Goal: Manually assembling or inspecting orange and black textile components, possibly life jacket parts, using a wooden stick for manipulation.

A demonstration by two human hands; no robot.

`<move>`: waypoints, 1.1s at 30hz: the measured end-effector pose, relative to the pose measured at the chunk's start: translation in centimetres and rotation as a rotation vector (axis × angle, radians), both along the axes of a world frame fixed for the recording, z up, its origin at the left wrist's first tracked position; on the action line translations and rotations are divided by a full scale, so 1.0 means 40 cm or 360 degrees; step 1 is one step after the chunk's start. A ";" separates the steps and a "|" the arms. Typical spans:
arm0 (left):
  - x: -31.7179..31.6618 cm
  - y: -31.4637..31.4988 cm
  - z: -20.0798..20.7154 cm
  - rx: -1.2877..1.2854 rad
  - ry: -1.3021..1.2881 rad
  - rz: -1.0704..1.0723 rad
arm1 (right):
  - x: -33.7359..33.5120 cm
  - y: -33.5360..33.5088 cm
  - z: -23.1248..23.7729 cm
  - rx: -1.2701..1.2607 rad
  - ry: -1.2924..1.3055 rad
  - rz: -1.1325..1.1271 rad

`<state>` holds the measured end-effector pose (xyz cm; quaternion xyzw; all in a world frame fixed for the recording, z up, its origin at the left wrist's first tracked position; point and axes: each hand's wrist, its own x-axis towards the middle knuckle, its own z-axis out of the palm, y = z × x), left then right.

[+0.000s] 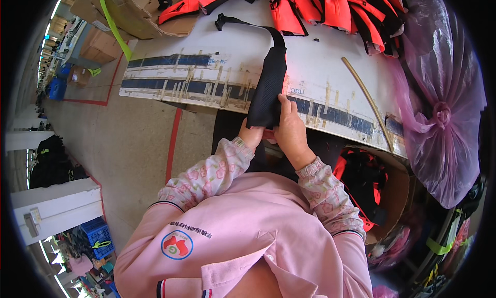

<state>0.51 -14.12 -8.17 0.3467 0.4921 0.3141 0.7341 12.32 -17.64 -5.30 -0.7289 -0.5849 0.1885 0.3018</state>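
Observation:
A black padded strap point(269, 83) with an orange edge lies over the table's front edge, its wide end toward me. Narrow black webbing point(258, 25) runs from its far end across the tabletop and ends in a small black fitting. My right hand point(291, 130) grips the strap's right side near the wide end, thumb along the edge. My left hand point(251, 135) holds that near end from below, closed on it as far as I can see; the strap hides its fingers.
Orange and black strap pieces point(336, 11) are heaped at the table's far side. A taped white table point(320, 55) carries a thin yellowish strip point(364, 91). A tied pinkish plastic bag point(442, 117) hangs at right. Beneath the table, a cardboard box point(400, 194) holds more orange-black pieces.

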 end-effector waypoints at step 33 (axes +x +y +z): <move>0.007 -0.022 -0.071 0.0125 -0.0143 -0.0183 | 0.060 0.164 -0.043 0.0352 -0.0629 0.0249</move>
